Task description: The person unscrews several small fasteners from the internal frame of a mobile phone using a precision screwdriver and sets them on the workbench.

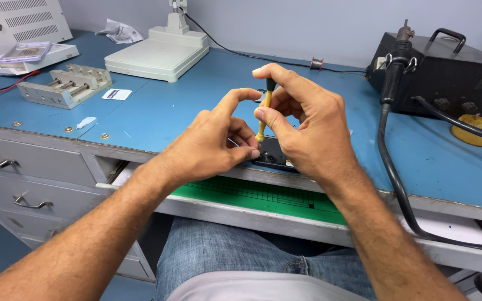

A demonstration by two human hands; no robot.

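Note:
My right hand [302,125] grips a small yellow-handled screwdriver [264,108] upright, its tip pointing down onto a dark phone [271,156] lying at the front edge of the blue bench [185,106]. My left hand [213,142] rests on the left part of the phone, thumb and fingers pinched beside the screwdriver's lower end. Both hands hide most of the phone.
A green cutting mat [263,195] lies in the open drawer below. A black soldering station [447,72] with a thick cable [391,173] stands at the right. At the back left are a metal vise [65,85], a white base [157,53] and a clear phone case [26,51].

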